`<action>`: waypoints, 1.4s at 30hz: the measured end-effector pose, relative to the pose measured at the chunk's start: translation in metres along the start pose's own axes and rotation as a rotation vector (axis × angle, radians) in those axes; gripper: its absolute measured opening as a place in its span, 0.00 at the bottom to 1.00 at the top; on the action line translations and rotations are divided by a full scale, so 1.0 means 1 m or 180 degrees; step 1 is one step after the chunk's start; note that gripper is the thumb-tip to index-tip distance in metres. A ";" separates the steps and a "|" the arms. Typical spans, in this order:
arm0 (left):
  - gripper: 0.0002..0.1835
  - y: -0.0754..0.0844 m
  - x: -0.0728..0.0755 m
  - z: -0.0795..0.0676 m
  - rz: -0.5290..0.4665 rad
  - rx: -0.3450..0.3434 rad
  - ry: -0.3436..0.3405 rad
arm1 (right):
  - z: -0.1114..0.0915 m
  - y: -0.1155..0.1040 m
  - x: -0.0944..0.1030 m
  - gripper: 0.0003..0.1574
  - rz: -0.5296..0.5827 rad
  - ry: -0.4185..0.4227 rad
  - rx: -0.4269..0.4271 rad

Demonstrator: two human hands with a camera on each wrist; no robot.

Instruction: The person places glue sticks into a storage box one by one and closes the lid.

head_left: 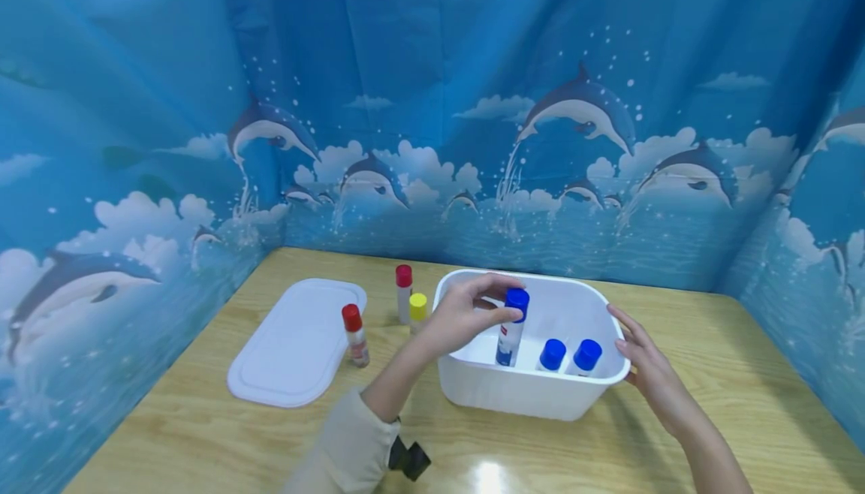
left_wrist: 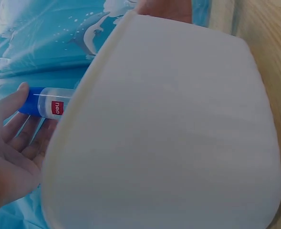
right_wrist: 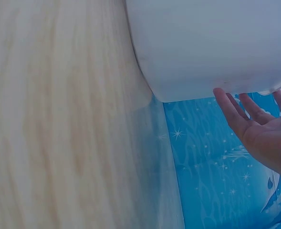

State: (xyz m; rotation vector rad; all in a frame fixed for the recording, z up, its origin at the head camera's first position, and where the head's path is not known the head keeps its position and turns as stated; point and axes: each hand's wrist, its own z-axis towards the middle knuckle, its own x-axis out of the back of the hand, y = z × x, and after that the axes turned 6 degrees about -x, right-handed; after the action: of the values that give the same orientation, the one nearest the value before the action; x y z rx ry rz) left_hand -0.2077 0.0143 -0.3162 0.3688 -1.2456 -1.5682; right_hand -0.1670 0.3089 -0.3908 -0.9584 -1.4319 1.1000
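My left hand pinches a blue-capped glue stick by its cap, between thumb and fingers. The stick stands nearly upright inside a white plastic bin; in the left wrist view the bin's wall hides its lower part. Two more blue-capped glue sticks, one nearer the middle and one to the right, are in the front right of the bin. My right hand rests its fairly straight, spread fingers against the bin's right end near the rim.
Left of the bin stand a tall red-capped stick, a yellow-capped stick partly hidden by my left arm, and a shorter red-capped stick. A white lid lies flat on the wooden table. Behind hangs a dolphin-printed curtain.
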 end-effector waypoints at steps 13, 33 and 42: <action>0.17 -0.020 -0.014 0.009 0.0191 0.0213 -0.0419 | 0.000 0.001 0.000 0.32 -0.0012 0.0010 0.0062; 0.15 -0.029 -0.014 0.018 0.0588 0.0409 -0.1167 | 0.001 0.001 0.000 0.32 -0.0004 0.0051 -0.0067; 0.14 -0.030 -0.017 0.019 0.0655 0.0579 -0.1292 | 0.001 0.000 0.000 0.32 0.0004 0.0033 -0.0046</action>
State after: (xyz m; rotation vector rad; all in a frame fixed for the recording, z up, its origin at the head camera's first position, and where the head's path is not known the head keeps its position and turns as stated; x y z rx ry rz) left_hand -0.2309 0.0356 -0.3397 0.0298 -1.6885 -1.3961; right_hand -0.1677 0.3089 -0.3911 -0.9740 -1.4327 1.0855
